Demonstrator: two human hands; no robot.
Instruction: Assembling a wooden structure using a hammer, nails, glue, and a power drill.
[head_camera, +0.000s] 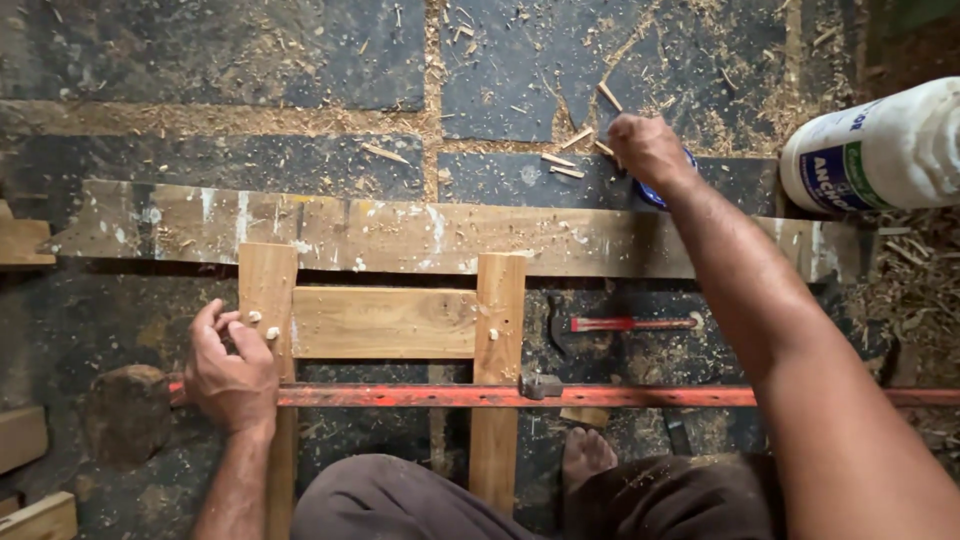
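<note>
- Nearest: my knees and a bare foot (586, 455) on the dark stone floor (200, 60), sawdust everywhere.
- Red bar clamp (620, 396) lies across both uprights just in front of me, its sliding head against the right upright (497, 370).
- My left hand (230, 370) rests on the left upright (267, 290), fingers curled and pinching a small wooden dowel peg (254, 317) at the joint face; a second peg sits just beside it.
- Frame: two uprights with a cross rail (383, 322) between them. Judging by look, solid timber, stiff, moderately heavy; best gripped on the uprights' edges, not the rail. Pegs are light, easy to drop, and want a fingertip pinch.
- Red-handled hammer (620, 324) lies on the floor to the right of the frame.
- Paint-flecked plank (420, 238) runs along the frame's far end.
- Far: my right hand (648, 150) reaches past the plank, closed over something blue (655, 195); can't tell what. Loose pegs (562, 165) beside it.
- White glue jug (880, 145) lies on its side at far right.
</note>
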